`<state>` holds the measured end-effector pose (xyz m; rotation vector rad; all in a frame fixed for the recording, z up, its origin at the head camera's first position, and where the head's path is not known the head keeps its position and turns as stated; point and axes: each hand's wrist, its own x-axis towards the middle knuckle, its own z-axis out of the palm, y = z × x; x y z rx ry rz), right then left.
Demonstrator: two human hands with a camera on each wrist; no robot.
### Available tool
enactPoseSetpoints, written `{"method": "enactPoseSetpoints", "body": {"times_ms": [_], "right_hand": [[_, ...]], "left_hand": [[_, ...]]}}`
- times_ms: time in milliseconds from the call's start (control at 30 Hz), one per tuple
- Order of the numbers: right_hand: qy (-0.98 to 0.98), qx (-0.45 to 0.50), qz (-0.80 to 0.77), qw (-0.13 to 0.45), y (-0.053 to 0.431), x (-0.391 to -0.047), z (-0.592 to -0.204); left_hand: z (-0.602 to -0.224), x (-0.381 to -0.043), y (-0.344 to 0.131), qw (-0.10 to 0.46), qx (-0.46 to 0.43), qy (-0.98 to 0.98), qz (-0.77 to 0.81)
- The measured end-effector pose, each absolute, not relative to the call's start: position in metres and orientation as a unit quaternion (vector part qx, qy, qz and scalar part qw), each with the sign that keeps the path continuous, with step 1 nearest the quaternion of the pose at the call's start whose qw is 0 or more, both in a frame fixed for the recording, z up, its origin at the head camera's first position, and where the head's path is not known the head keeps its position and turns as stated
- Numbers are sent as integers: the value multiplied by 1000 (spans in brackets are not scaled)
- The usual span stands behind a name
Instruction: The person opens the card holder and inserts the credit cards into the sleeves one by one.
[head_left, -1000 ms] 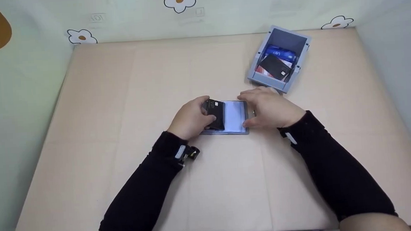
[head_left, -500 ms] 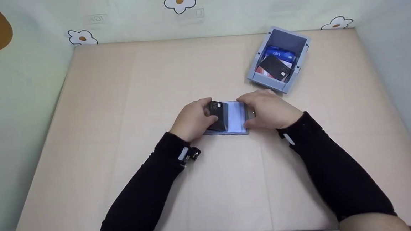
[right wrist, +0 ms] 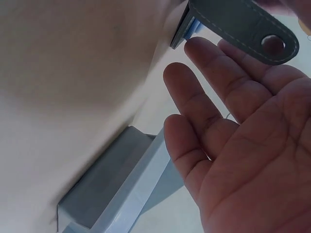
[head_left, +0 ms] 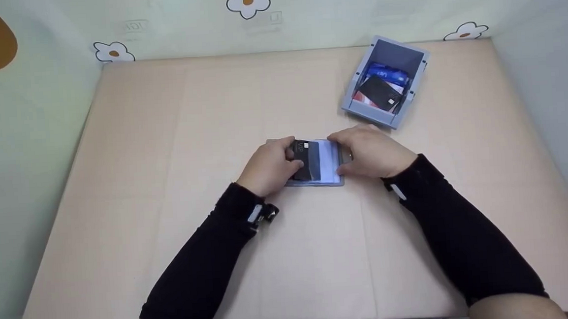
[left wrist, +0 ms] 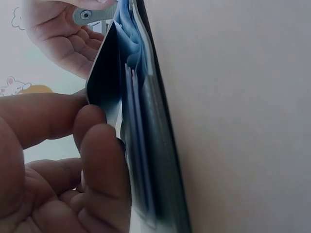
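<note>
A grey card holder (head_left: 332, 164) with clear plastic sleeves lies spread on the table between both hands. My left hand (head_left: 267, 165) pinches a black card (head_left: 304, 165) marked VIP, whose right part shows through a translucent sleeve. In the left wrist view, thumb and fingers are at the edge of the dark card (left wrist: 104, 73), over the layered sleeves. My right hand (head_left: 379, 148) holds the holder's right edge, thumb at the near corner and index finger at the far one. Its other fingers hang loosely below the holder's snap strap (right wrist: 243, 29) in the right wrist view.
A grey plastic bin (head_left: 370, 114) stands at the back right, just beyond the right hand. Inside it are another black card (head_left: 380, 93), a blue card (head_left: 388, 74) and a red-and-white one partly covered. Pale walls with flower prints border the table (head_left: 187, 111).
The left hand has moved slightly right, sliding the black card further under the translucent sleeve. The right hand has stayed almost in place at the holder's edge.
</note>
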<state>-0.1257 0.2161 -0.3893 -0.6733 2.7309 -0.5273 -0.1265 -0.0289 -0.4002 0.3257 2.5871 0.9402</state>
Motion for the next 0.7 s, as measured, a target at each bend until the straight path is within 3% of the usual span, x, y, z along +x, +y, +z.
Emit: {"method": "enactPoseSetpoints", "body": {"times_ms": [700], "right_hand": [[945,-238,-179,136,216,-126,-392]], "left_hand": [[-399,-123,-21,196,126,910,344]]}}
